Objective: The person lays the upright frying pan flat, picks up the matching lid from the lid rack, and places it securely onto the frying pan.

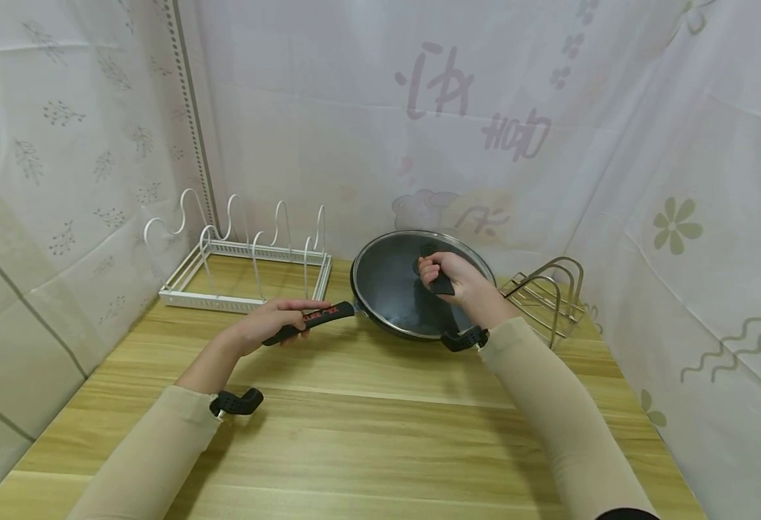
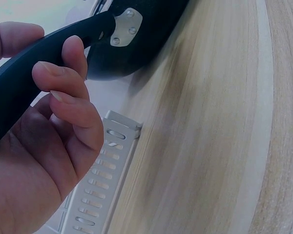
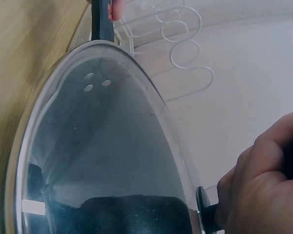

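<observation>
A dark frying pan (image 2: 136, 53) stands at the back of the wooden table with a glass lid (image 1: 387, 282) on it. My left hand (image 1: 266, 325) grips the pan's black handle (image 1: 338, 310), which points left. In the left wrist view, fingers curl round the handle and the index finger lies along it. My right hand (image 1: 452, 274) is above the lid, its fingers curled round the dark knob (image 3: 210, 217). Through the glass (image 3: 112, 136), the handle's rivets show inside the pan. The knob's top is mostly hidden by the right hand.
A white wire rack (image 1: 211, 300) with curved dividers stands behind the left hand, left of the pan. Right of the pan, a gold wire rack (image 1: 559, 289) is partly behind the right forearm. Patterned curtains (image 1: 328, 123) enclose the wooden table (image 1: 367, 448) at the back and sides.
</observation>
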### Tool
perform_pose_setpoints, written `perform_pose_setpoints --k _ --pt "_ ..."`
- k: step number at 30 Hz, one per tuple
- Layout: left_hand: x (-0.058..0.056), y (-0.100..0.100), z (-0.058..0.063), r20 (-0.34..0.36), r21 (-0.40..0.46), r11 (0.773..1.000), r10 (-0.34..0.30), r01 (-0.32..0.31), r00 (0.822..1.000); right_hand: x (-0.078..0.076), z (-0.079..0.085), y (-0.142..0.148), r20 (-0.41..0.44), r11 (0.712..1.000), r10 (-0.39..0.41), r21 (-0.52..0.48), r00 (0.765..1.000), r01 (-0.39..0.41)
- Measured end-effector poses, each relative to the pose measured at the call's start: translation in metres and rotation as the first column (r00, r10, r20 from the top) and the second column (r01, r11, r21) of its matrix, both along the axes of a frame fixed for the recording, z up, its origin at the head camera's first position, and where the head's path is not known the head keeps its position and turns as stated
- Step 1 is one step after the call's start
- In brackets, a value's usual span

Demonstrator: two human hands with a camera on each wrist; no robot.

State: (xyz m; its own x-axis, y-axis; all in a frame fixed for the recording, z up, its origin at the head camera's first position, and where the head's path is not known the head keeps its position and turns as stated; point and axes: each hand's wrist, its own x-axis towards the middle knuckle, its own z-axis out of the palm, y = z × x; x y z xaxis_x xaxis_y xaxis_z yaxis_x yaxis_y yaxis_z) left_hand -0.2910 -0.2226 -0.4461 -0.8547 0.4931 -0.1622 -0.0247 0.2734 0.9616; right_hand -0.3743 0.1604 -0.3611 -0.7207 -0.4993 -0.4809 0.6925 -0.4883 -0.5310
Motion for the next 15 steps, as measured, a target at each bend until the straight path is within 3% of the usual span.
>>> perform_pose_setpoints --k 15 --pt "-0.0012 -0.0005 -0.0016 0.002 0.005 1.000 -0.014 0.014 1.000 -0.0048 -0.0022 -0.0076 0.036 1.000 -0.019 0.004 0.999 0.019"
